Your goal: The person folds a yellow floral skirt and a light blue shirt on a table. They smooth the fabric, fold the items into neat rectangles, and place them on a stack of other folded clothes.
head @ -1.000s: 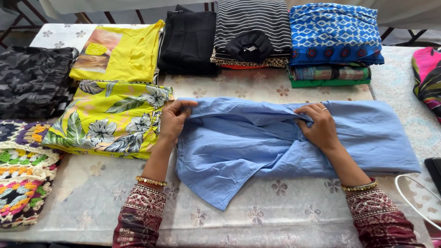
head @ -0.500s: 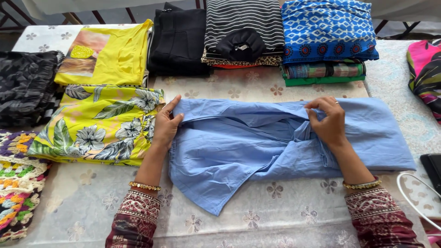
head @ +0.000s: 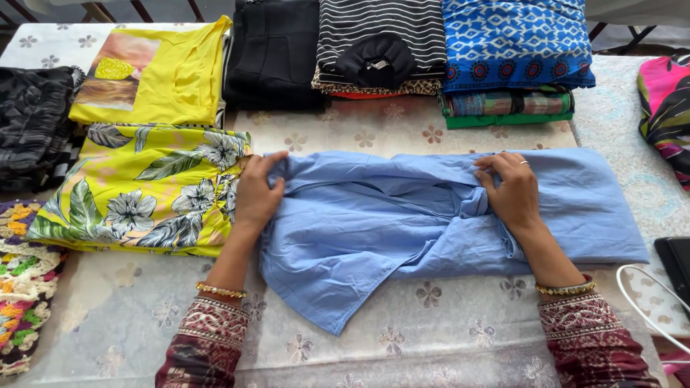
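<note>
Blue cotton-like cloth, a light blue garment (head: 431, 223), lay across the middle of the worktop (head: 445, 338), partly folded into a long band with one loose corner hanging toward the person. The left hand (head: 257, 192) was closed on the band's left end, fingers curled over the gathered edge. The right hand (head: 509, 188) pressed on a bunched fold right of centre, fingers bent and pinching the cloth (a ring showed on one finger).

To do this fold well, both hands would need to keep even tension along the top edge, so that the band stays straight. The bunched cloth under the right hand should be smoothed flat before any further fold, and the loose lower corner tucked in line with the rest.

A yellow floral garment (head: 136, 190) lay just beside the left hand, touching the blue cloth's left end. Folded stacks sat along the far edge: black (head: 269, 54), striped (head: 381, 43) and blue patterned (head: 514, 43).
</note>
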